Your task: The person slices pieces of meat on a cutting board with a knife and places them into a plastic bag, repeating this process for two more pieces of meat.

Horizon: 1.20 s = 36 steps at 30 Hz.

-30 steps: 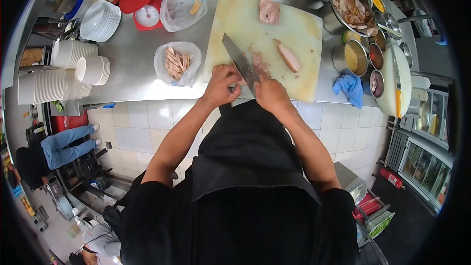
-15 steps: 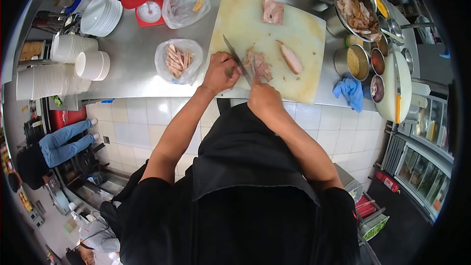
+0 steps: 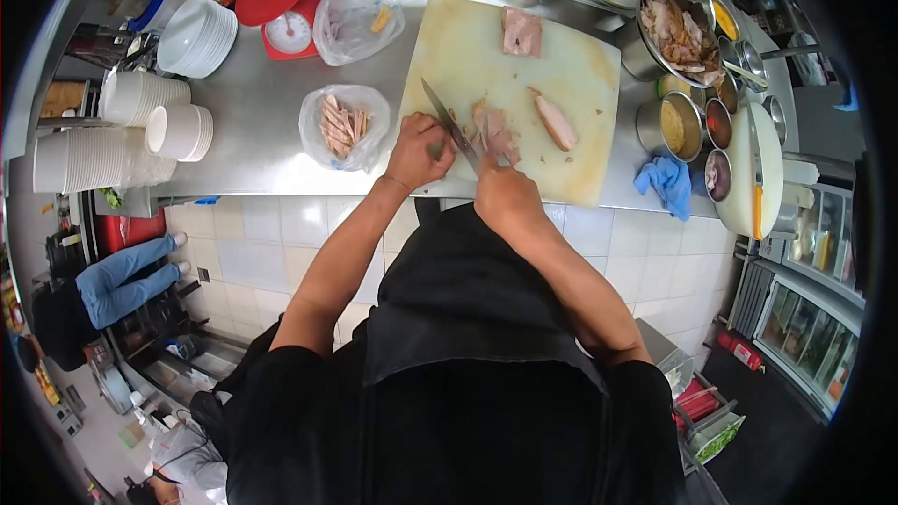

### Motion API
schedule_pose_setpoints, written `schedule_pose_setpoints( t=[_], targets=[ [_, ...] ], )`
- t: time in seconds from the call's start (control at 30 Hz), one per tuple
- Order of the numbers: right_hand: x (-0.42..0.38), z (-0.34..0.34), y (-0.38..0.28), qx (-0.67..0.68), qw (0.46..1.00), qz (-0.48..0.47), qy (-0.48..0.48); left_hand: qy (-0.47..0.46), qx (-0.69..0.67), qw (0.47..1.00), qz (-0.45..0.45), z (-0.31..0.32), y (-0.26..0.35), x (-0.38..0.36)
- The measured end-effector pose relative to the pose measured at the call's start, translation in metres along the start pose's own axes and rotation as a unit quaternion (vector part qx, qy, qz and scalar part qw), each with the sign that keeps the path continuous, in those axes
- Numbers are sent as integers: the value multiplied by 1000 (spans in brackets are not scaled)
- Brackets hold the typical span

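Note:
My right hand (image 3: 508,198) grips a knife (image 3: 449,122) by its handle, the blade slanting up and left over the white cutting board (image 3: 580,65). On the blade's left side is my left hand (image 3: 418,151), its fingers curled in close to the steel; what they hold, if anything, is hidden. Cut pieces of meat (image 3: 498,134) lie just right of the blade. Further right rests a pale, long chunk of meat (image 3: 557,122), and a squarish block of meat (image 3: 522,33) sits at the board's far edge.
Left of the board stand a bag of meat strips (image 3: 344,128), another plastic bag (image 3: 359,26), a red scale (image 3: 292,33) and stacked white bowls (image 3: 178,133). To the right are a pot of meat (image 3: 678,33), sauce containers (image 3: 673,126) and a blue cloth (image 3: 666,185).
The view has shifted slightly, so the counter sits a little lower in the picture. Both hands and the knife keep nearly the same place on the board.

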State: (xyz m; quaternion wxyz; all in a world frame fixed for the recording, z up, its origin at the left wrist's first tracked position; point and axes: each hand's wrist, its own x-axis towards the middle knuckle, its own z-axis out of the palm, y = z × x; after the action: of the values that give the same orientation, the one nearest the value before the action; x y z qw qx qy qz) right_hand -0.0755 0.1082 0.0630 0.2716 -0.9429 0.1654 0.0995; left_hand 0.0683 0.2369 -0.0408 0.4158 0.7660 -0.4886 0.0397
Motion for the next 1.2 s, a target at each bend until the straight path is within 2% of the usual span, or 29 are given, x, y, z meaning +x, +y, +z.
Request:
schedule_pose_setpoints(
  t=[0.13,0.2,0.33,0.47,0.53,0.67,0.73,0.77,0.8,0.87,1.0,1.07,1.13,1.17,1.2],
  targets=[
    [-4,14,-8,-10,1000,23,1,20,-5,1000,-5,1,3,-1],
    [3,25,-7,-5,999,14,32,23,-3,1000,-3,0,1,3],
    [-10,-7,-4,3,999,-6,32,18,-34,999,-18,-6,7,-5],
    [-33,-30,5,-1,997,60,45,43,-21,997,-61,1,18,-12],
    [-39,-27,22,2,996,76,42,107,11,991,-83,11,31,-10],
    [-53,-27,38,21,990,120,65,140,21,987,-73,28,54,9],
    [-55,-31,41,11,983,144,115,-53,22,993,-99,31,70,26],
    [-55,-34,42,12,982,145,117,-70,79,989,-101,32,81,34],
    [-55,-37,43,18,981,148,125,-72,79,989,-98,33,80,37],
    [-57,-43,45,27,978,154,138,-167,46,975,-143,40,72,51],
    [-64,-43,46,69,978,139,142,-106,124,981,-103,52,40,50],
    [-63,-40,45,87,977,127,144,-66,-42,960,-267,26,41,66],
    [-61,-30,44,105,979,100,143,-33,-43,964,-260,-18,9,82],
    [-58,-26,41,109,978,101,145,-40,-127,938,-319,-41,-3,87],
    [-54,-22,36,123,984,79,103,-44,-211,901,-376,-61,-9,91]
  ],
)
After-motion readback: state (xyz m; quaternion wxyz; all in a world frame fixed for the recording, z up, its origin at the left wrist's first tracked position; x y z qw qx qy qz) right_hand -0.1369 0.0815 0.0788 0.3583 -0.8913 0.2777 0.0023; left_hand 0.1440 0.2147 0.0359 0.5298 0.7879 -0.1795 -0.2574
